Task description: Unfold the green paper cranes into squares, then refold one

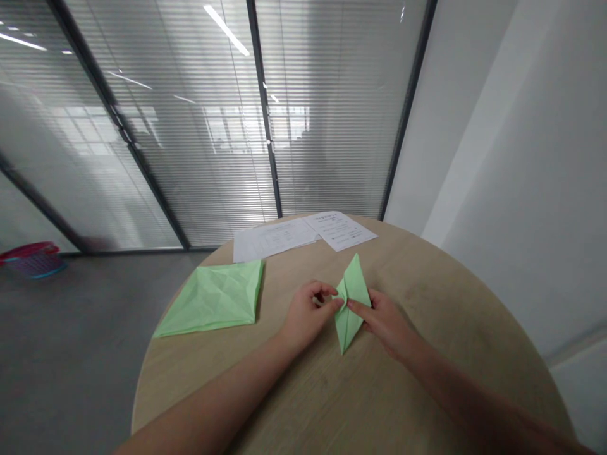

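Note:
A piece of light green folded paper (356, 285), shaped like a slim diamond with pointed ends, is held between my two hands above the round table. My left hand (309, 311) pinches a small flap at the paper's left middle between thumb and index finger. On the opposite side, my right hand (385, 319) grips the paper, its thumb pressed on the front near the centre fold and its other fingers partly hidden behind. Both thumbs nearly meet at the middle crease.
A creased light green sheet (220, 294) lies at the table's left, overhanging its edge. Printed white papers (275, 239) rest at the far edge of the wooden table (441, 309). Glass panels with blinds stand behind, and a white wall rises at right. A red-rimmed basket (34, 260) sits on the floor.

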Demonstrator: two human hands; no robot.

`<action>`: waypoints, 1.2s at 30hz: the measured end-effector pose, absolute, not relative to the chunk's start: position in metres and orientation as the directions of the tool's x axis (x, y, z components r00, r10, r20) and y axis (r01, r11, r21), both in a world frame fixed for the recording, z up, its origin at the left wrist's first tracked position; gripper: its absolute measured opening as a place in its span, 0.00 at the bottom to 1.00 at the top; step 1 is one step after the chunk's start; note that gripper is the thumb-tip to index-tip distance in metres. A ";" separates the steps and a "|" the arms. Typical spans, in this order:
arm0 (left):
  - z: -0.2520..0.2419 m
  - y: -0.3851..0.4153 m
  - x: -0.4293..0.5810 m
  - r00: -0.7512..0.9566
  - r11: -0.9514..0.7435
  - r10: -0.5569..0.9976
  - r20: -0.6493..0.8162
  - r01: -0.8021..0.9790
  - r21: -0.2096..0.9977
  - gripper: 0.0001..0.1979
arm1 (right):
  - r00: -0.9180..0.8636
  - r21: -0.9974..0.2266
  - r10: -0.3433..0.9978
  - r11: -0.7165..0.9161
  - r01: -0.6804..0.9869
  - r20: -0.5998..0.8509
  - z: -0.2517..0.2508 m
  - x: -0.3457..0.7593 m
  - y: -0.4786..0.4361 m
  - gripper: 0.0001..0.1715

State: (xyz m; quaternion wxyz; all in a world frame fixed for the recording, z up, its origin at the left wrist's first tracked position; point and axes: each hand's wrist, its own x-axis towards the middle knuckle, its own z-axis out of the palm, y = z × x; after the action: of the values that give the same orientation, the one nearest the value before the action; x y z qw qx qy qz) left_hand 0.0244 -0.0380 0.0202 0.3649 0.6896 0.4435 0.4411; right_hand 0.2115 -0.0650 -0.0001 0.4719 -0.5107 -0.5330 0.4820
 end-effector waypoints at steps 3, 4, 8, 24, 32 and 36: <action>0.022 -0.039 0.025 0.228 -0.310 0.942 0.245 0.316 0.897 0.13 | -0.025 -0.987 0.999 0.043 0.157 0.040 0.003 0.212 -0.065 0.24; 0.023 -0.039 0.025 0.238 -0.295 0.945 0.226 0.315 0.902 0.13 | -0.024 -0.982 0.999 0.051 0.183 0.048 0.004 0.213 -0.065 0.24; 0.025 -0.041 0.025 0.285 -0.250 0.944 0.168 0.284 0.926 0.12 | -0.039 -0.973 0.997 0.075 0.218 0.068 0.004 0.214 -0.066 0.25; 0.022 -0.036 0.026 0.349 -0.005 0.937 -0.016 0.059 0.998 0.14 | -0.108 -0.988 0.991 0.097 0.120 0.084 -0.004 0.213 -0.061 0.25; 0.022 -0.036 0.026 0.329 0.008 0.944 -0.027 0.059 0.998 0.17 | -0.122 -0.993 0.990 0.080 0.090 0.069 -0.001 0.214 -0.062 0.23; 0.023 -0.037 0.024 0.394 -0.018 0.918 -0.031 0.120 0.993 0.19 | -0.135 -0.991 0.990 0.066 0.113 0.050 -0.002 0.215 -0.061 0.25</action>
State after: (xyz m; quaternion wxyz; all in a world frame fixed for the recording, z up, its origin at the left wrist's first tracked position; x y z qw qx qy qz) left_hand 0.0239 -0.0367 0.0234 0.5610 0.6184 0.4199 0.3557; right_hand 0.2147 -0.0611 -0.0017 0.4501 -0.4794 -0.5748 0.4871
